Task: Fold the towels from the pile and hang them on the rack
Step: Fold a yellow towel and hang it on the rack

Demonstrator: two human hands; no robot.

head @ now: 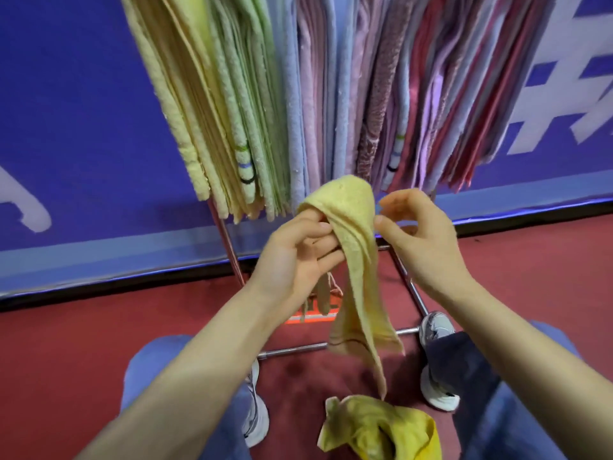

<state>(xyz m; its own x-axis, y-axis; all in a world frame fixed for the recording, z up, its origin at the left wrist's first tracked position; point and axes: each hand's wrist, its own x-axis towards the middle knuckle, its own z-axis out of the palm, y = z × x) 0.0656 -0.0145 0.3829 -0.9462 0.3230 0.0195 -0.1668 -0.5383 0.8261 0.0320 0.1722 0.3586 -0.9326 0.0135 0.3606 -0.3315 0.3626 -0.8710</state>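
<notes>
L hand (295, 257) grips yellow towel (353, 240), draped over its fingers, just near of rack (229, 240). R hand (423, 235) loosely curled beside it, holding nothing. Best pinch a free edge w/ R, match corners before hanging. Pile (381, 426) nearest.

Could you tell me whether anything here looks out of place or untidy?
Yes: the crumpled towel low between the knees is bunched instead of folded. The yellow towel draped over the left hand hangs twisted; hung towels on the rack look straight.
</notes>
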